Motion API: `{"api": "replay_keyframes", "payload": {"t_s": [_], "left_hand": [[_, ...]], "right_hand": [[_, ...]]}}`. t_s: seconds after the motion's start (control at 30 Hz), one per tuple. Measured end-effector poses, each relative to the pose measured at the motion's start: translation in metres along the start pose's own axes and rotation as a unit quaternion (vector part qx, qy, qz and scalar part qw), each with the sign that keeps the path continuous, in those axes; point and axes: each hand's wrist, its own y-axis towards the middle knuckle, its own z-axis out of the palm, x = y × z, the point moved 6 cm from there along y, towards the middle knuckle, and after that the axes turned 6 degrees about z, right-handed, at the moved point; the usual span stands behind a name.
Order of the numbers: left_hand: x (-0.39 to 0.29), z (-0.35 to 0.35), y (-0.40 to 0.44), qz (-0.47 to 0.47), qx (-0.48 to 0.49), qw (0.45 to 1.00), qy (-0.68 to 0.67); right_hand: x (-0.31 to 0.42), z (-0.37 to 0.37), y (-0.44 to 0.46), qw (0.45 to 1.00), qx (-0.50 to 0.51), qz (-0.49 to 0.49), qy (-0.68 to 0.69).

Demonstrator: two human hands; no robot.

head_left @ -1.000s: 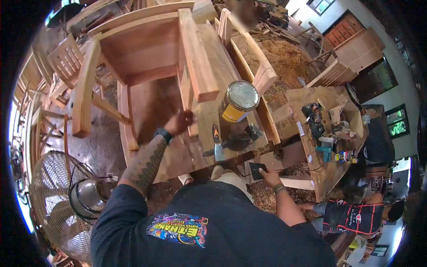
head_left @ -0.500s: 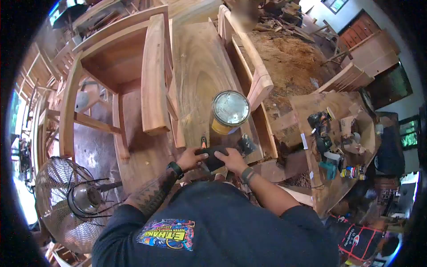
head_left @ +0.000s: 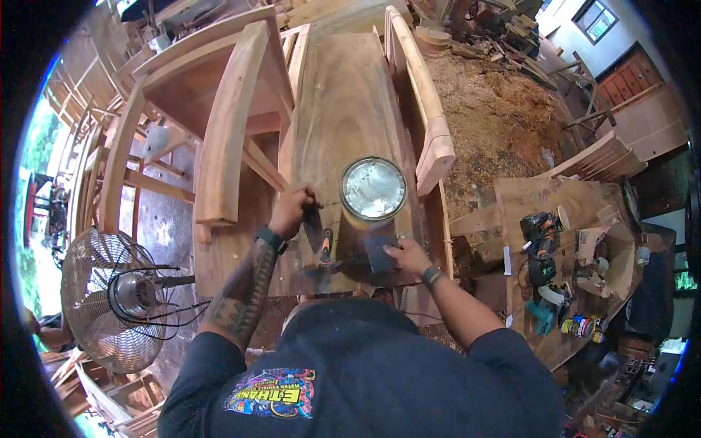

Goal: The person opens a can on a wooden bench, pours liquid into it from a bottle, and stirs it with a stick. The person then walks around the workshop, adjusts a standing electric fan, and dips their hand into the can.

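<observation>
The head camera looks forward and down; the shirt (head_left: 365, 376) is close, at 6 o'clock. Its wide view reaches the fan (head_left: 109, 292) at 8; the window (head_left: 596, 20) at 2.

Black printed T-shirt (head_left: 350, 372), dark watch (head_left: 269, 238), woven-looking wristband (head_left: 431, 276).
</observation>
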Motion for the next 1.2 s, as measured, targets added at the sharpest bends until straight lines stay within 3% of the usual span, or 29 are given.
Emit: {"api": "replay_keyframes", "payload": {"t_s": [0.07, 0.13, 0.23, 0.3, 0.37, 0.47, 0.57, 0.67, 0.7, 0.77, 0.83, 0.93, 1.03, 1.13, 1.2], "left_hand": [[-0.023, 0.012, 0.03, 0.102, 0.06, 0.948, 0.296], [-0.062, 0.039, 0.051, 0.05, 0.01, 0.932, 0.359], [-0.075, 0.064, 0.06, 0.012, 0.009, 0.902, 0.432], [-0.086, 0.072, 0.062, -0.039, 0.018, 0.878, 0.476], [-0.079, 0.071, 0.064, -0.074, 0.003, 0.923, 0.376], [-0.046, 0.057, 0.072, -0.126, -0.067, 0.945, 0.296], [-0.054, 0.047, 0.076, -0.19, -0.111, 0.953, 0.208], [-0.023, 0.038, 0.089, -0.116, -0.089, 0.987, 0.073], [-0.045, 0.048, 0.08, -0.098, -0.13, 0.987, 0.017], [-0.058, 0.039, 0.068, -0.064, -0.111, 0.991, 0.042], [-0.082, 0.025, 0.049, -0.042, -0.09, 0.993, 0.058], [-0.098, 0.003, -0.002, -0.02, -0.005, 0.997, 0.073], [-0.086, 0.022, -0.044, -0.045, 0.048, 0.99, 0.122], [-0.099, 0.062, -0.047, 0.09, 0.154, 0.936, 0.305], [-0.086, 0.078, -0.048, -0.006, 0.169, 0.922, 0.348]], "right_hand": [[0.002, -0.008, -0.002, 0.999, 0.01, -0.01, 0.03], [0.029, -0.017, -0.026, 0.998, 0.026, -0.011, 0.049], [0.045, -0.028, -0.042, 0.958, 0.148, -0.068, 0.237], [0.076, -0.037, -0.053, 0.914, 0.112, -0.133, 0.366], [0.121, -0.037, -0.08, 0.855, 0.099, -0.17, 0.48], [0.128, -0.042, -0.075, 0.887, 0.078, -0.184, 0.417], [0.117, -0.046, -0.067, 0.894, 0.089, -0.185, 0.399], [0.115, -0.047, -0.069, 0.899, 0.094, -0.192, 0.383], [0.117, -0.047, -0.073, 0.901, 0.095, -0.191, 0.378], [0.132, -0.063, -0.091, 0.94, -0.03, -0.246, 0.233], [0.126, -0.08, -0.077, 0.901, -0.024, -0.233, 0.366], [0.17, -0.107, -0.093, 0.923, -0.086, -0.295, 0.231], [0.233, -0.094, -0.108, 0.949, -0.107, -0.294, 0.05], [0.28, -0.053, -0.083, 0.84, -0.116, -0.452, -0.276], [0.289, -0.02, -0.051, 0.805, -0.082, -0.353, -0.47]]}}
